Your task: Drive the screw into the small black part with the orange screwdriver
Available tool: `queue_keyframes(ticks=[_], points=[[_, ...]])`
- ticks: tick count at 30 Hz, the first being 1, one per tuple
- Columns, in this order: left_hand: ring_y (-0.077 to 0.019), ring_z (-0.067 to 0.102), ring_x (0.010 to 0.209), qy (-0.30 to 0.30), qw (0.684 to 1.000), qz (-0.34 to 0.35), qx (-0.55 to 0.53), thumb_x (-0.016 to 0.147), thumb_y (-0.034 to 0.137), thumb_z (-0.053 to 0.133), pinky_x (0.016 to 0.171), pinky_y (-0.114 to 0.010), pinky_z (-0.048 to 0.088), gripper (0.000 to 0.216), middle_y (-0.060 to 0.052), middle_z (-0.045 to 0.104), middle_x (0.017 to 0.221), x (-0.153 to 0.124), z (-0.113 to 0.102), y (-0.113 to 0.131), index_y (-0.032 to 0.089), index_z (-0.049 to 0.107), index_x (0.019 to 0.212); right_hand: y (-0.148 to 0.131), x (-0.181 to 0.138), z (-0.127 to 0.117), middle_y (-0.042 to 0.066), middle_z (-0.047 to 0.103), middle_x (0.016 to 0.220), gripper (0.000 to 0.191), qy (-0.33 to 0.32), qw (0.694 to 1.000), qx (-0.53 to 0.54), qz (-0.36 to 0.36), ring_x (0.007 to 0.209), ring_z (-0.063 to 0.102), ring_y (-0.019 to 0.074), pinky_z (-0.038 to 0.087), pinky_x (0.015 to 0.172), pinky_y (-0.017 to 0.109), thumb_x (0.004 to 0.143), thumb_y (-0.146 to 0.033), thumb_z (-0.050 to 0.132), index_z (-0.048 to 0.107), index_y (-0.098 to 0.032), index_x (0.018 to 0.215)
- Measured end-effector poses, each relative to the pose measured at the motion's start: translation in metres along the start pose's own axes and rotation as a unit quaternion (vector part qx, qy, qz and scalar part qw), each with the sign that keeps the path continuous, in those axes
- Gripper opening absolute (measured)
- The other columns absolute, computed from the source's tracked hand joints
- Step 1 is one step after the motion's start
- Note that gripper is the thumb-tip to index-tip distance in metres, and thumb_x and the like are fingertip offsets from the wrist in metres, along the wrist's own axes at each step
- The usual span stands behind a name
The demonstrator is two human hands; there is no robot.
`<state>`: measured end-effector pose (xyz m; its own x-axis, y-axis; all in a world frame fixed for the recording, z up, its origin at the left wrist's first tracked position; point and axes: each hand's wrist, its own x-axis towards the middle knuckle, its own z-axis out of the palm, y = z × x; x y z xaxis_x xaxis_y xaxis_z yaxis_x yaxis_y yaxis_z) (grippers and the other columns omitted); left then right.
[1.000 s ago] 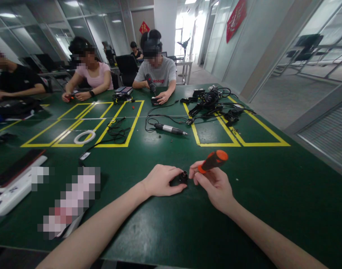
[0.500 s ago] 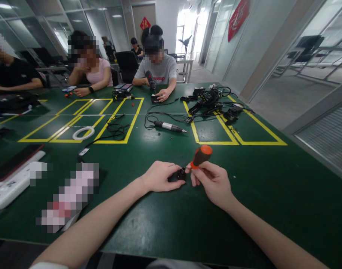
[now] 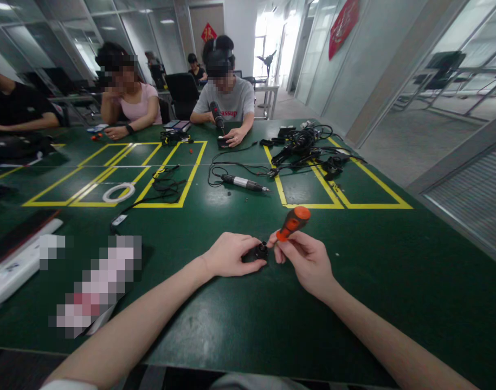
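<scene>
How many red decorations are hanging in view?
2: a smaller decoration at the back, left of centre, and a larger decoration at upper right. Others may be hidden.

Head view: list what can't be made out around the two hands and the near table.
All in the head view:
- Shaft and tip of the orange-handled tool: hidden by the right hand.
- Left side of the black part: covered by the left hand; its finer details are too small.
- Near end of the white power strip: cut off by the left edge.
- Pinkish item: blurred by pixelation.
</scene>
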<state>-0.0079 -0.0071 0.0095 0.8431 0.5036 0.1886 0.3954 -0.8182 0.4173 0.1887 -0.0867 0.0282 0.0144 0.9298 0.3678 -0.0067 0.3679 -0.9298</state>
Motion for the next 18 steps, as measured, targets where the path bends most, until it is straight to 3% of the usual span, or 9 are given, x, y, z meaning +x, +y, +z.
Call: queue_keyframes(ticks=[5, 10, 18], points=[[-0.0128, 0.059, 0.063, 0.001, 1.000, 0.002, -0.007, 0.094, 0.043, 0.066, 0.059, -0.025, 0.034, 0.023, 0.002, 0.064, 0.069, 0.0002, -0.0006, 0.0005, 0.020, 0.068, 0.091, 0.0024, -0.0009, 0.0039, 0.002, 0.072, 0.075, 0.035, -0.005, 0.999, 0.035, 0.003, 0.055, 0.060, 0.0134, 0.054, 0.054, 0.028, 0.096, -0.056, 0.071, 0.066, -0.022, 0.096], [-0.0126, 0.058, 0.062, 0.003, 1.000, 0.004, -0.008, 0.094, 0.041, 0.066, 0.059, -0.025, 0.034, 0.022, 0.003, 0.063, 0.069, 0.0005, -0.0018, 0.0015, 0.019, 0.068, 0.091, 0.0018, -0.0010, 0.0052, 0.003, 0.073, 0.074, 0.036, -0.004, 1.000, 0.015, 0.002, 0.054, 0.059, 0.0131, 0.053, 0.054, 0.028, 0.096, -0.055, 0.072, 0.063, -0.022, 0.085], [-0.0130, 0.060, 0.063, 0.008, 1.000, 0.004, -0.002, 0.093, 0.043, 0.068, 0.059, -0.024, 0.035, 0.024, 0.002, 0.065, 0.071, 0.0002, -0.0006, 0.0000, 0.019, 0.069, 0.097, 0.0047, -0.0018, 0.0002, 0.001, 0.068, 0.072, 0.037, -0.023, 1.000, -0.013, -0.015, 0.054, 0.062, 0.0133, 0.052, 0.055, 0.028, 0.103, -0.055, 0.061, 0.066, -0.021, 0.090]])
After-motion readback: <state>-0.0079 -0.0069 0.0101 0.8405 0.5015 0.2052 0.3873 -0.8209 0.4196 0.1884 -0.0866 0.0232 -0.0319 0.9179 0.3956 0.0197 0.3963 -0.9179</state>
